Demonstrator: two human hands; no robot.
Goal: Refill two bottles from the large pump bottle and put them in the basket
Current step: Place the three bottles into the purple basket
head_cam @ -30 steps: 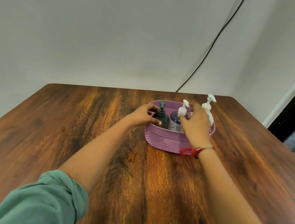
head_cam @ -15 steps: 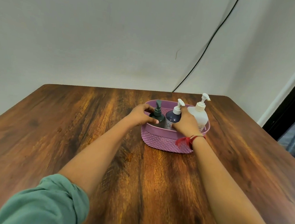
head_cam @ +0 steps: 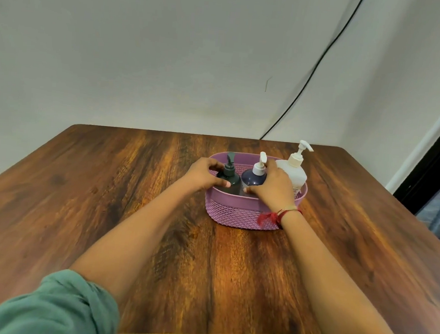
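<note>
Inside the basket (head_cam: 236, 215): we see the dark green bottle (head_cam: 229, 183), navy bottle (head_cam: 252, 178) and large white pump bottle (head_cam: 294, 172) crowded side by side.
Basket's left end: our left hand (head_cam: 203, 174) grips the dark green bottle, barring entry.
Basket's front rim: our right hand (head_cam: 272, 188) wraps the navy bottle.
Left of the basket: open table (head_cam: 106, 197).
Behind the basket: a strip of table, then wall.
</note>
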